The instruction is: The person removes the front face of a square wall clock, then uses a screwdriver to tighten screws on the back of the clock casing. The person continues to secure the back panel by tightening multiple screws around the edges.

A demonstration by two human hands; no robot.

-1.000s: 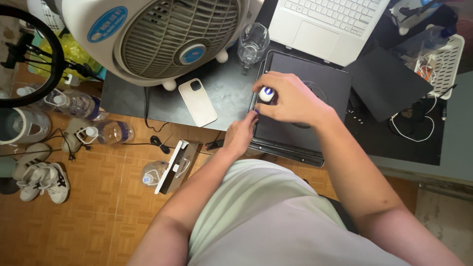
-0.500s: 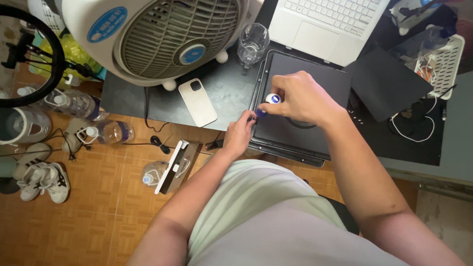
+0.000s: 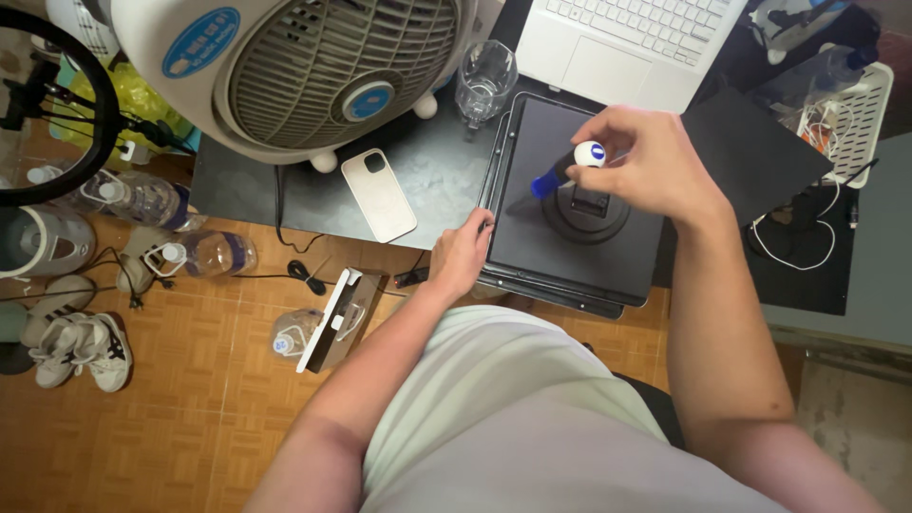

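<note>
Your left hand (image 3: 463,255) rests with its fingertips on the left front edge of the dark flat device (image 3: 570,204), which lies on the table (image 3: 432,180) with its front rim close to the table's near edge. That hand grasps nothing; it only presses on the rim. Your right hand (image 3: 646,161) is clenched around a small screwdriver (image 3: 568,168), held tilted above the device, its white rounded cap uppermost and its blue shaft pointing down and left toward the panel.

Open panel lies between your two hands. To the left, bare table lies between the device and the cream phone (image 3: 378,195). The clear glass (image 3: 485,84) stands just beyond the device's far left corner, and the white laptop (image 3: 632,43) sits right behind it.

Compared with half a second ago, your right hand has lifted away from the left rim toward the far right, uncovering a round black disc (image 3: 587,211) on the panel. The left hand has barely shifted.

The device is matte and rectangular with a raised rim; the fan (image 3: 323,66) has a ribbed plastic grille.
</note>
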